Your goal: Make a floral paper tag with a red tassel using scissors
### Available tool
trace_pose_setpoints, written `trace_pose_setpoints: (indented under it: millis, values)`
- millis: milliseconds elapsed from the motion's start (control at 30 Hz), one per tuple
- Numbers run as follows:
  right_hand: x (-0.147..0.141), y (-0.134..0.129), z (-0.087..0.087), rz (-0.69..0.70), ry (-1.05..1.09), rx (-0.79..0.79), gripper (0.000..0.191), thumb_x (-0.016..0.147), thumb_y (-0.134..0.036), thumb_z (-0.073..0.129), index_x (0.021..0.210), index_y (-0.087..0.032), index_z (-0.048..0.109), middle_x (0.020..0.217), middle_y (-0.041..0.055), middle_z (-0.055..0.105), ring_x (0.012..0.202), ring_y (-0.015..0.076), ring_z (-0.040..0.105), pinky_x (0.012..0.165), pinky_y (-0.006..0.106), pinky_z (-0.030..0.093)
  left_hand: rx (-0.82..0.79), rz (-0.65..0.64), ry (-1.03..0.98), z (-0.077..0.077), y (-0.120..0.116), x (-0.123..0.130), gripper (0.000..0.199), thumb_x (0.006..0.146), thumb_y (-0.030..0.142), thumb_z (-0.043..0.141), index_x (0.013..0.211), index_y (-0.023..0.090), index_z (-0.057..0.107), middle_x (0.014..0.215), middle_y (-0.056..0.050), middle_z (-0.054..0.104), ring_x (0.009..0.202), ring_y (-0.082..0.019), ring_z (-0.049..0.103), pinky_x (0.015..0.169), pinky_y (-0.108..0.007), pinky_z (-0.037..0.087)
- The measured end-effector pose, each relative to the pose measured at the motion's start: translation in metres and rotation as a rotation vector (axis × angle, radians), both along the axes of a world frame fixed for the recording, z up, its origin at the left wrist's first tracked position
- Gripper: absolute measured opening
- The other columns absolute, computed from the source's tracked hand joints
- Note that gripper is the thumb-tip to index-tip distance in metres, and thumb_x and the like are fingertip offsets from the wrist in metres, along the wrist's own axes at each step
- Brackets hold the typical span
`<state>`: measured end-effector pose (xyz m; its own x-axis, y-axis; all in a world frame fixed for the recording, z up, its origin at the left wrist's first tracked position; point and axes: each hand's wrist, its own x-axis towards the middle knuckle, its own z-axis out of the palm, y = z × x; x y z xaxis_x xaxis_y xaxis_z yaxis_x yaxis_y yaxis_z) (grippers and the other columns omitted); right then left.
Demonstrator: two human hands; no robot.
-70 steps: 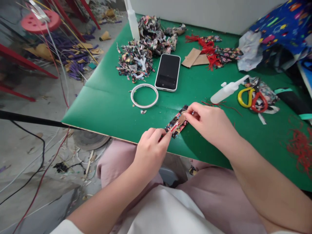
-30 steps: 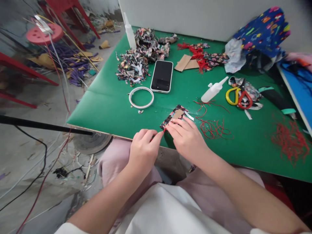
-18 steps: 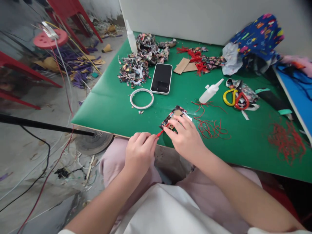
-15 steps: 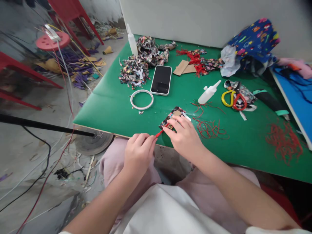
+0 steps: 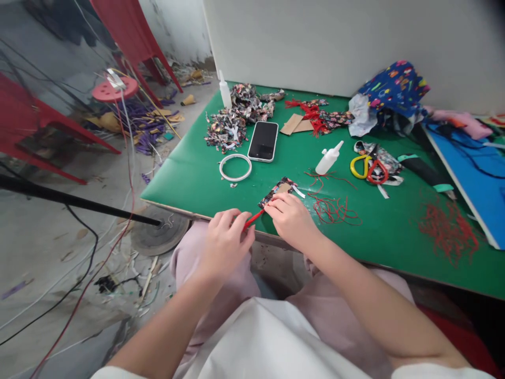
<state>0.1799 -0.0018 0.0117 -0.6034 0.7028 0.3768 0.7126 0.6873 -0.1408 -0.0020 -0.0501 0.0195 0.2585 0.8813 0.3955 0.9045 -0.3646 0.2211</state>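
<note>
A bundle of red cord [image 5: 255,217] stretches between my two hands at the table's front edge. My left hand [image 5: 226,242] has its fingers closed around the lower end of it. My right hand [image 5: 292,220] pinches near the cord's upper end, fingertips together over the lower edge of a small dark floral fabric-covered card [image 5: 281,190]. Brown board shows in the card's middle, and a white strip [image 5: 299,191] sticks out at its right. My right fingers hide the spot where cord and card meet. Loose red threads [image 5: 335,211] lie just right of that hand.
Around them on the green table [image 5: 185,173] lie a white tape ring [image 5: 235,167], a phone [image 5: 263,141], a glue bottle [image 5: 328,159], scissors [image 5: 369,168] and a black-and-teal tool [image 5: 426,172]. Behind are fabric scraps [image 5: 226,129], another bottle [image 5: 225,93] and red-tasselled floral pieces [image 5: 335,117].
The camera view has tilted, so the table appears lower. My left hand has moved slightly down along the red cord, with more cord showing. My right fingers have drawn closer together.
</note>
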Motion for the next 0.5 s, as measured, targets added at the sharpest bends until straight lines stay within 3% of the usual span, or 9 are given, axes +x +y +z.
trace_pose_setpoints:
  millis: [267,400,500]
  values:
    - [0.001,0.002,-0.004,0.003,0.005,-0.008,0.025,0.085,-0.011,0.042,0.097,-0.012,0.064,0.092,0.0093,0.065,0.101,0.0216,0.049,0.091,0.037,0.038,-0.07,-0.035,0.109,-0.005,-0.005,-0.006,0.015,0.085,0.023,0.048,0.081,0.018,0.062,0.091,-0.007,0.057,0.084,-0.02,0.05,0.078,-0.035,0.044]
    - [0.0,0.001,-0.005,0.008,0.025,0.003,0.025,0.084,-0.011,0.043,0.096,-0.011,0.065,0.092,0.0091,0.065,0.101,0.0208,0.05,0.093,0.036,0.037,-0.058,-0.019,0.048,-0.002,-0.011,-0.014,0.019,0.084,0.023,0.05,0.069,0.017,0.06,0.085,-0.007,0.056,0.079,-0.019,0.05,0.075,-0.032,0.044]
    - [0.001,0.001,-0.006,0.008,0.034,0.024,0.025,0.084,-0.011,0.043,0.095,-0.012,0.065,0.091,0.0083,0.066,0.101,0.0207,0.051,0.094,0.036,0.037,-0.012,-0.008,0.006,-0.001,-0.009,-0.01,0.015,0.083,0.027,0.052,0.078,0.016,0.061,0.086,-0.007,0.057,0.082,-0.019,0.051,0.078,-0.033,0.044]
